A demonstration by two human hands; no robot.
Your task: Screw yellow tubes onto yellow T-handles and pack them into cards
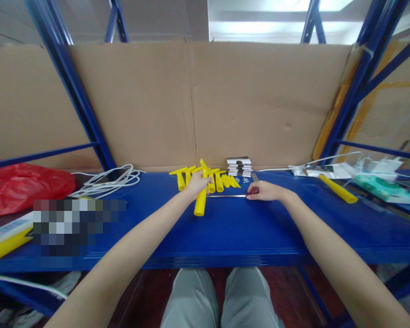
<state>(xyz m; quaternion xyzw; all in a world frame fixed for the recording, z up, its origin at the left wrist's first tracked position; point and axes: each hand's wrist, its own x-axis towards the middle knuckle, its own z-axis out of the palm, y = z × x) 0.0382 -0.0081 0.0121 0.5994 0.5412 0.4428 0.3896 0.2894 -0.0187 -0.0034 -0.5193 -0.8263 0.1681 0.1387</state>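
My left hand is closed around a yellow T-shaped plastic piece, its thick round end pointing toward me. In my right hand is a screwdriver with a dark red handle. Its long thin metal shaft points left, reaching close to the yellow piece; whether the two touch I cannot tell. Behind my left hand, several more yellow T-shaped pieces stand in a row. Small pointed yellow parts lie in a group between my hands, in front of a stack of black-and-white printed packets.
A blue table stands before a cardboard wall. Coiled white cable and a red plastic bag are at left. Rightward lie a yellow tube and a green-and-white pack. A blurred patch covers something at left.
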